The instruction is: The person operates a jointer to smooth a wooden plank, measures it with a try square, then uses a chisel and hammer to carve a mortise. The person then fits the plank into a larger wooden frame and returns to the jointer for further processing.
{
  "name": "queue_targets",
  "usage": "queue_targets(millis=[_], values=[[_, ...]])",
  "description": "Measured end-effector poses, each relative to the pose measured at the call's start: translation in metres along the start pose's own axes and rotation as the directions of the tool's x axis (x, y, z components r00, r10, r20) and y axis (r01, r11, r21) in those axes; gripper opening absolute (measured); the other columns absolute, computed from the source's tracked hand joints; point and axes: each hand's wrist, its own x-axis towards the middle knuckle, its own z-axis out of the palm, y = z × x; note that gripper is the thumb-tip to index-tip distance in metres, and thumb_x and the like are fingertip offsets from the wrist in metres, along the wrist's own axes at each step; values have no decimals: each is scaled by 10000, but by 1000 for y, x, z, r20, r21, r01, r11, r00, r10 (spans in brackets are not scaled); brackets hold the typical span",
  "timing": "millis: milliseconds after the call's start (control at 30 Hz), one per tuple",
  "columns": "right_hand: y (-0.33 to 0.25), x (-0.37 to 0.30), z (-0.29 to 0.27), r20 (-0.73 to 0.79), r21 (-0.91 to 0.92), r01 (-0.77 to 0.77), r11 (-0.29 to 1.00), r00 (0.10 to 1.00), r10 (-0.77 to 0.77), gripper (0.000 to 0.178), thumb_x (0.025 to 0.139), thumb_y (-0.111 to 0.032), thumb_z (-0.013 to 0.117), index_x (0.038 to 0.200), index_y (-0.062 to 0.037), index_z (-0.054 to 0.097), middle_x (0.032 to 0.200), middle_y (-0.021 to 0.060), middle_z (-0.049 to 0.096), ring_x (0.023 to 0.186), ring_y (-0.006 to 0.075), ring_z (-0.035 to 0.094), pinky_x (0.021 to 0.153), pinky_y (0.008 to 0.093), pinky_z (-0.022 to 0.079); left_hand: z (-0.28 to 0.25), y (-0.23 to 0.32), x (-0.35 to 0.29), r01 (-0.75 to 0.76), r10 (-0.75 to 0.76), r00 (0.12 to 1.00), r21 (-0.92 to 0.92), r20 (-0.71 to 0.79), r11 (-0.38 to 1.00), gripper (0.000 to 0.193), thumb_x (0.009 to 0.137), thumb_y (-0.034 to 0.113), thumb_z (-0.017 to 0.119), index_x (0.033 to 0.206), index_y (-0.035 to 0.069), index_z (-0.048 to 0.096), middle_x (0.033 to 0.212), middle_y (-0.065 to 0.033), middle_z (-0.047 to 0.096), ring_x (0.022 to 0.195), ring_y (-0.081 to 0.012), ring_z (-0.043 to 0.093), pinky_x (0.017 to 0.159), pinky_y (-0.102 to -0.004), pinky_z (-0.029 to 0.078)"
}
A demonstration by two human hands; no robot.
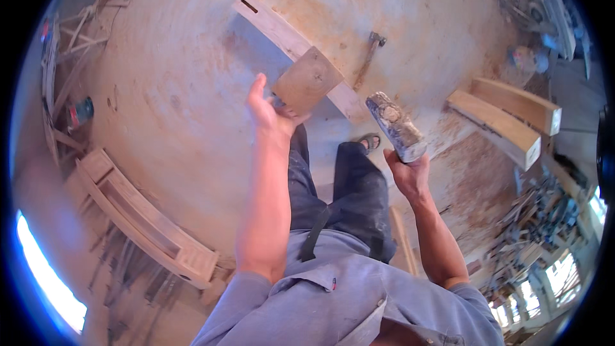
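Note:
My left hand (275, 112) holds a squarish brown wooden block (311, 77) by its near left edge, thumb raised apart and fingers partly hidden beneath it. Below the block, a long pale timber beam (275, 29) with a dark slot near its far end runs diagonally; the block hides its middle. On the right, my right hand (410, 176) is closed round a heavy hammer (396, 127), whose worn, pale-splotched metal head faces up and covers the handle. A second hammer (369, 57) with a wooden handle lies on the floor just right of the beam.
Two thick timber pieces (500, 122) rest at the right. A carved wooden frame panel (147, 218) lies at the lower left. Offcuts (535, 230) are heaped at the lower right. My sandalled foot (369, 142) stands near the beam's near end on the dusty floor (173, 57).

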Motion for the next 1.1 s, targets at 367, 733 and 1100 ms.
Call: queue_targets(millis=[367, 733, 1100], values=[[-118, 16, 117, 163, -469, 452, 759, 889, -428, 66, 916, -38, 694, 909, 7, 647, 780, 17, 547, 728, 110, 509, 677, 300, 457, -58, 11, 127, 204, -124, 914, -173, 386, 964, 550, 871, 350, 540, 1305, 13, 573, 1271, -200, 641, 1050, -385, 663, 892, -561, 537], [-104, -3, 189, 11, -631, 257, 732, 946, -323, 186, 867, -56, 773, 977, 13, 641, 832, -11, 609, 776, 86, 552, 718, 266, 478, -94, 57, 138, 333, -251, 921, -268, 299, 904, 595, 806, 283, 640, 1318, 3, 526, 1299, -181, 619, 1141, -378, 605, 935, -529, 478], [-124, 25, 192, -73, -227, 129, 965, 986, -149, 109, 860, -57, 753, 890, 1, 665, 831, -10, 619, 738, 73, 543, 701, 262, 475, -135, 4, 145, 246, -119, 919, -309, 376, 919, 677, 890, 434, 643, 1400, 22, 477, 1283, -199, 589, 1204, -361, 559, 955, -532, 488]])
